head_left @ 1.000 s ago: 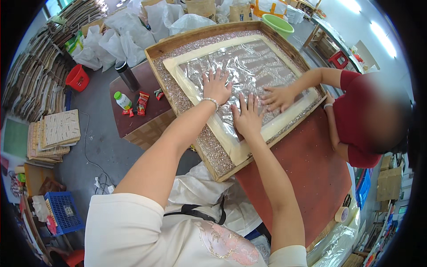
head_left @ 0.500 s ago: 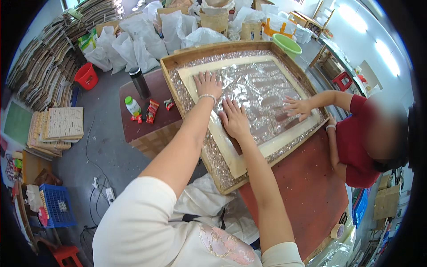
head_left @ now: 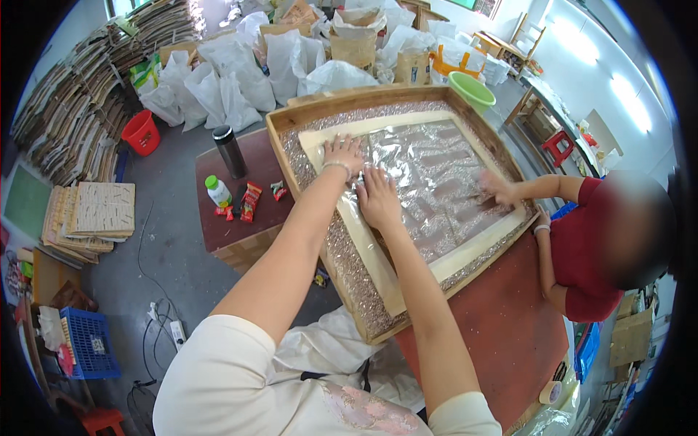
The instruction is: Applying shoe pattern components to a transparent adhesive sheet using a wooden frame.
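A large wooden frame tray holds a layer of glittering grains. Over the grains lies a clear plastic sheet, wrinkled and shiny, bordered by a cream strip. Brownish oblong patches show through it. My left hand rests flat, fingers spread, on the sheet's left part by the strip. Just nearer and to the right, my right hand lies palm down on the film, fingers stretched. Neither holds anything. Across the tray, a co-worker's hand, blurred, is over the sheet's right side.
The tray extends over a red tabletop bearing a tape roll. Left of it, a maroon-topped box carries a dark thermos, a white bottle and red packets. White sacks stand behind; cables cross the floor.
My right hand has slid slightly up and left, closer to my left hand. The co-worker's hand is now smeared by motion. The whole view has shifted a little.
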`<state>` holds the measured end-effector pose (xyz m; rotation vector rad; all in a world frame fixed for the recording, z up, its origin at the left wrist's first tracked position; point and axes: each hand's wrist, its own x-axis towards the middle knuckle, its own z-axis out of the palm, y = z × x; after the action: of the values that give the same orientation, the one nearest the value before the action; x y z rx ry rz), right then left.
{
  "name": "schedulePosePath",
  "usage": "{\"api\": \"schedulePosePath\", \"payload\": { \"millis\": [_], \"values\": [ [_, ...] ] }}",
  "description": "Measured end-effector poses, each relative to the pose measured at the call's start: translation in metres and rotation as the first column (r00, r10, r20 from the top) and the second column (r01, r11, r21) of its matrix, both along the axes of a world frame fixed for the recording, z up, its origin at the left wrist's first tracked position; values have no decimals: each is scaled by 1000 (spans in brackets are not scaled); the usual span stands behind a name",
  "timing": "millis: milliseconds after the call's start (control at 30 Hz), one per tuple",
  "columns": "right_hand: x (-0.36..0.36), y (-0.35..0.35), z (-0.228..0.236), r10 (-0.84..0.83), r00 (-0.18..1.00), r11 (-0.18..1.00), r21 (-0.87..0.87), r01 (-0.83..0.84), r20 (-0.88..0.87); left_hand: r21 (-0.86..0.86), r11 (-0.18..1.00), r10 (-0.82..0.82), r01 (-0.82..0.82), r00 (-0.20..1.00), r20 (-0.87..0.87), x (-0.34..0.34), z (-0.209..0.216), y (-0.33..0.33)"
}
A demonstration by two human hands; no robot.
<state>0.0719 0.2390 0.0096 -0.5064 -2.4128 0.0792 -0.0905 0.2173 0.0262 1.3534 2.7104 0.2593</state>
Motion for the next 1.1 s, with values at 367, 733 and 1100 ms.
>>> {"api": "schedulePosePath", "payload": {
  "millis": [367, 733, 1100],
  "values": [
    [-30, 30, 45, 227, 813, 907, -421, 24, 535, -458, 887, -9, -58, 990, -142, -20, 57, 47],
    [-2, 60, -43, -147, 962, 984, -69, 167, 229, 235, 945, -199, 228, 970, -140, 2, -55, 55],
    [-12, 107, -37, -126, 978, 988, -65, 138, 165, 325, 908, -198, 266, 953, -228, -16, -51, 91]
  ]
}}
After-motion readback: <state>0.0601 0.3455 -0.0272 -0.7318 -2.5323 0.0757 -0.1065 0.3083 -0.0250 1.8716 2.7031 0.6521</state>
